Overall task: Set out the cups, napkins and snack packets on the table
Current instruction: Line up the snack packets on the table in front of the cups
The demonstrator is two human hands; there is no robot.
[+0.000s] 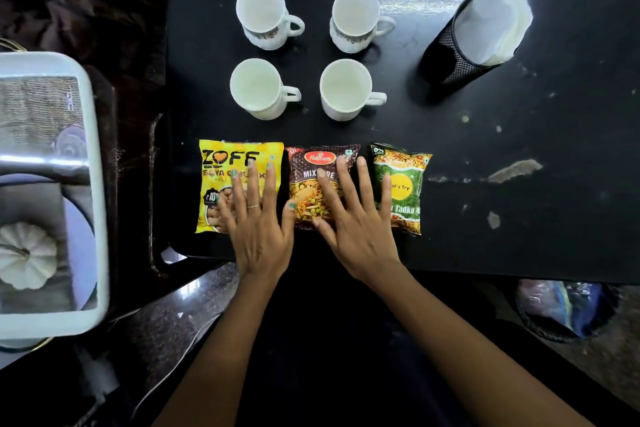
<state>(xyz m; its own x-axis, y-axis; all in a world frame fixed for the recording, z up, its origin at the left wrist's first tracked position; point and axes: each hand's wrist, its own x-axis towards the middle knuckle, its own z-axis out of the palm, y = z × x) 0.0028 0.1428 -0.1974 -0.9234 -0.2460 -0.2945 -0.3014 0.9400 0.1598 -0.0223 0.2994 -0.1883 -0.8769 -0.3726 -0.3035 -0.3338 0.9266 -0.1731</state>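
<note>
Snack packets (323,187), light, crinkly and likely best pinched by their edges, lie under both hands' spread fingers (254,180) on the desk (519,218).

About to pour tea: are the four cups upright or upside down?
Upright. All four white cups on the black table show open mouths and bare white insides, handles to the right.
</note>
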